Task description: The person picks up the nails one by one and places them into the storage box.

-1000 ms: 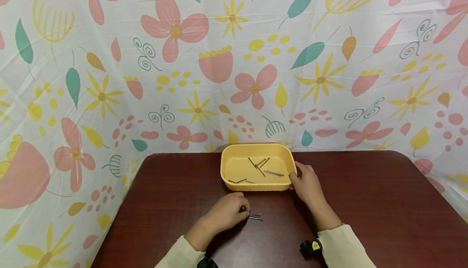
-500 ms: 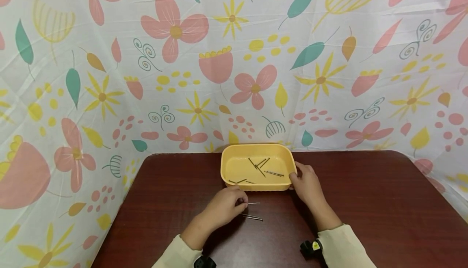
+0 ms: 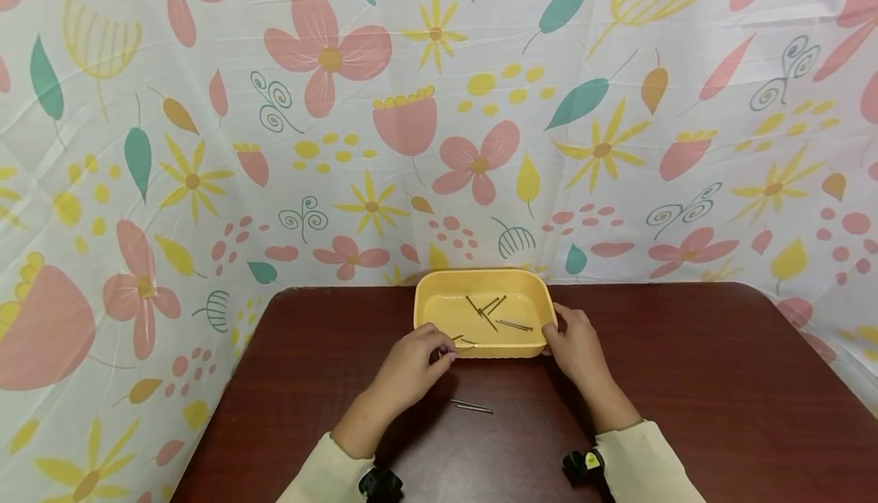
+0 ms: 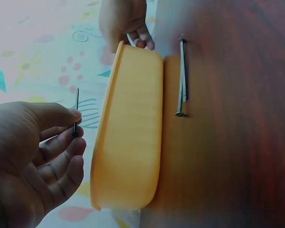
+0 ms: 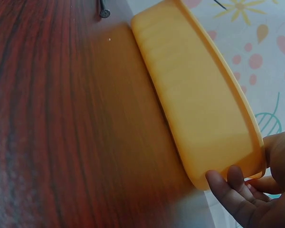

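Observation:
My left hand (image 3: pixel 410 366) pinches a single nail (image 4: pixel 77 107) between thumb and fingers, at the front left rim of a yellow plastic tray (image 3: pixel 511 351). In the head view the nail overlaps that rim; in the left wrist view it points up, above the tray's edge. My right hand (image 3: pixel 579 347) grips the tray's right end, its fingers (image 5: pixel 223 185) against the outer wall. Several nails (image 3: pixel 514 325) lie scattered on the tray's floor. Nearer to me, two loose nails (image 4: pixel 181 80) lie side by side on the table.
The dark red-brown wooden table (image 3: pixel 713 381) runs back to a floral cloth (image 3: pixel 597 46) hung behind and at the left. The tray stands at the table's far edge, close to the cloth. Each wrist wears a black device (image 3: pixel 583 467).
My left hand has lifted one nail from the small group on the table and carried it away from me to the tray's rim. Two nails stay behind. My right hand has not moved.

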Available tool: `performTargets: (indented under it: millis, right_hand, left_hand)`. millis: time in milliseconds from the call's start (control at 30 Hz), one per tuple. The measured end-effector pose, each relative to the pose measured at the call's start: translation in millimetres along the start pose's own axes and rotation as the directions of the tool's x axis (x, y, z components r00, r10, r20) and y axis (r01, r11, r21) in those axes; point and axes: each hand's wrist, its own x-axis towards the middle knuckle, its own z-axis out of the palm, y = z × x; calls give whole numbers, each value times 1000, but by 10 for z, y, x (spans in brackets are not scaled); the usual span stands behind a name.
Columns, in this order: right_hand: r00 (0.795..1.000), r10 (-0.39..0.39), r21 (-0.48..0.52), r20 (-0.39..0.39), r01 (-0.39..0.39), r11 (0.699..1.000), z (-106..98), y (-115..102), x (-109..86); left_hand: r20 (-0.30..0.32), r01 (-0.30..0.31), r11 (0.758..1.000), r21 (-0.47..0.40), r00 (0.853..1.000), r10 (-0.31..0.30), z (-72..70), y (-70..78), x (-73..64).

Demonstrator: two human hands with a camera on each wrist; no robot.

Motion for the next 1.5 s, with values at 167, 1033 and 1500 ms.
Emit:
performTargets:
  millis: [167,1033,1500]
  right_hand:
    - [1000,7,-3,-1,-7,1000,2,1,-5]
    - [1000,2,-1,-13,-2,1000,3,-22,-10]
    - [1000,-8,-17,-25,7,1000,3,-28,-2]
  left_hand:
    - [-30,44,998,-39,999,-45,-42,-37,78]
    - [-116,108,994,-18,987,-109,-144,-126,468]
    - [-112,131,991,0,985,-130,-112,-206,582]
